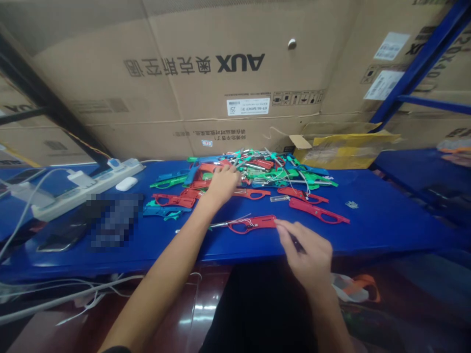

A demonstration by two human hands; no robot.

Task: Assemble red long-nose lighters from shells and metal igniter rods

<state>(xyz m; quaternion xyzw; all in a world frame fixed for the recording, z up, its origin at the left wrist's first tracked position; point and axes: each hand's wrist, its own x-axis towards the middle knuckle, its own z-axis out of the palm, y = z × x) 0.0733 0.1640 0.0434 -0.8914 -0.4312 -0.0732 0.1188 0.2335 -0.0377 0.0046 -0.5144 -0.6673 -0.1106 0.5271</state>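
Observation:
My left hand (pixel 225 182) reaches into a heap of gas-lighter parts (pixel 257 169) in red, green and blue plastic, with metal rods and thin white wires among them. Its fingertips are lost among the parts. Nearer me lies a red lighter half (pixel 263 222), with a metal tube and white wires fitted in it. The thumb and forefinger of my right hand (pixel 307 247) are pinched at the right end of this half. A dark slim object (pixel 297 243), its kind unclear, shows inside that closed hand. Loose red shells (pixel 319 211) lie to the right.
A white power strip (pixel 88 189), an earbud case (pixel 126 184) and a dark phone (pixel 69 230) are on the left of the blue table (pixel 386 211). An open carton (pixel 342 149) stands behind right. Large cardboard boxes (pixel 206 29) form the back. Small pale pieces (pixel 352 204) lie right.

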